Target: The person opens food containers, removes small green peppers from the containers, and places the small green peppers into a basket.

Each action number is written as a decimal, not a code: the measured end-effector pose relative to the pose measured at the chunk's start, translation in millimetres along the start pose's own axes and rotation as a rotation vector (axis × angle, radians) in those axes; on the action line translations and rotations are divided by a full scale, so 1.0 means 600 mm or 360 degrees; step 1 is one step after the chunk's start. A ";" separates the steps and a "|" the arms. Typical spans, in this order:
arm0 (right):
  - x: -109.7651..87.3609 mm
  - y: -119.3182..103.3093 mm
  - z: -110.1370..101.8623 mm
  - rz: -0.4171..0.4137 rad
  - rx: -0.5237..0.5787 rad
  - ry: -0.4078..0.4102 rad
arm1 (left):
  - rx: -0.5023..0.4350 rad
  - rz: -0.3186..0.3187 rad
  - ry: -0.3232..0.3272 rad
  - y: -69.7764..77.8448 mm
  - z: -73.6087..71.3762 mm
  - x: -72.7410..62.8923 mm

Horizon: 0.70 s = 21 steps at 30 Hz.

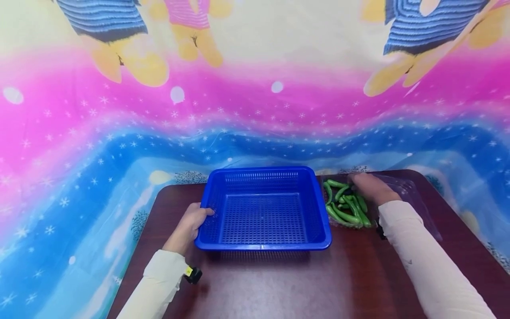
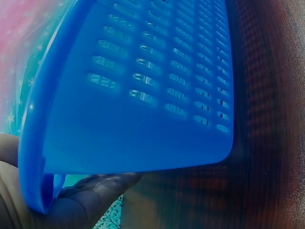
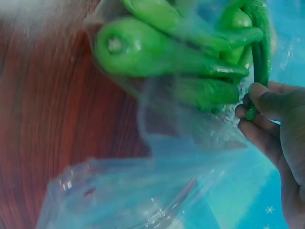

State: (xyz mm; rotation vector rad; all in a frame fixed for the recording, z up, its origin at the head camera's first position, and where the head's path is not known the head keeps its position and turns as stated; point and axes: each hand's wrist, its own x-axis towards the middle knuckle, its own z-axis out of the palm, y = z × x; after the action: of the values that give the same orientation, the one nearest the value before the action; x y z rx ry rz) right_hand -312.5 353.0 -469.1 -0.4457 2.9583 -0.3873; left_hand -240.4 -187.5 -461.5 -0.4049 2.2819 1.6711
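Observation:
My left hand (image 1: 193, 222) grips the left rim of a blue plastic basket (image 1: 260, 247), its thumb over the edge and its fingers on the outer side. Slotted walls and a slotted floor show, with nothing lying inside. To the basket's right, several green chili peppers (image 1: 345, 217) lie in a clear plastic bag (image 3: 128, 191). Over the far side of this pile is my right hand (image 1: 370, 187). In the right wrist view it pinches a slender dark green chili pepper (image 3: 261, 57) near one end, between thumb and fingers. The held pepper overlaps the others there.
The dark red-brown wooden table (image 1: 279, 288) has rounded far corners. Loose clear plastic from the bag spreads over its right part. A patterned pink and blue cloth (image 1: 247, 106) hangs close behind the table and along its sides.

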 end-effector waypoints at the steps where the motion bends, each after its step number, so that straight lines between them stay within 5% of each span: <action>1: 0.000 0.001 -0.002 -0.0024 0.0001 0.0021 | -0.0006 0.0002 -0.0003 0.000 0.000 0.000; 6: -0.002 0.007 -0.014 -0.0210 -0.0169 0.0162 | -0.0020 -0.0002 0.0003 -0.001 0.000 -0.001; 15: -0.015 0.003 -0.040 -0.0131 0.0027 0.0227 | -0.0038 -0.0010 0.0006 0.001 0.001 -0.003; 21: -0.014 -0.018 -0.070 -0.0158 -0.0023 0.0288 | -0.0046 -0.0009 0.0000 0.003 0.002 -0.003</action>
State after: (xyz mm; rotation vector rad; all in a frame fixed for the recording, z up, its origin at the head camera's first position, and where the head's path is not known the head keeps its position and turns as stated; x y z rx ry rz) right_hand -308.3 355.8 -425.0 -0.5911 3.1235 -0.4398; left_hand -239.6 -185.7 -459.4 -0.4173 2.2570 1.7028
